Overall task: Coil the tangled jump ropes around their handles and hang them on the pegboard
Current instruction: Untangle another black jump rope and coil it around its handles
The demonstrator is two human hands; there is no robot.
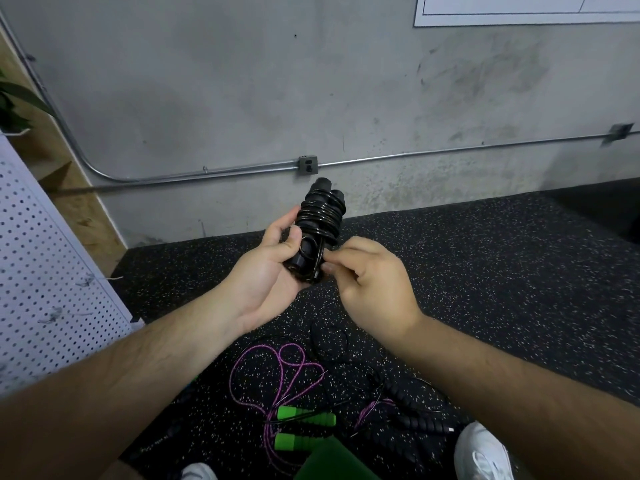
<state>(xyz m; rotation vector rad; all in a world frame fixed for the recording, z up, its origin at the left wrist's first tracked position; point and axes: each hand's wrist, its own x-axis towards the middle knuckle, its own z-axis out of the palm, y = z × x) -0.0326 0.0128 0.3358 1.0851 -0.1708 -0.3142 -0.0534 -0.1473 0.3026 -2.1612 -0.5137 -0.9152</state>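
Note:
A black jump rope [320, 216] is coiled around its two black handles, which stand side by side and tilt away from me. My left hand [268, 271] grips the lower part of the handles, thumb across them. My right hand [370, 282] pinches the rope's loose end at the bottom right of the bundle. On the floor below lies a tangle: a purple rope [277, 372] with green handles [306, 418] and a black rope with ribbed black handles [412, 415]. The white pegboard [45, 271] leans at the left.
The floor is black speckled rubber [485, 271]. A grey concrete wall with a metal conduit [415, 154] and an outlet box [308, 165] is ahead. My white shoes [481, 452] are at the bottom edge, beside a green object [332, 462]. A plant leaf [20, 95] shows at the upper left.

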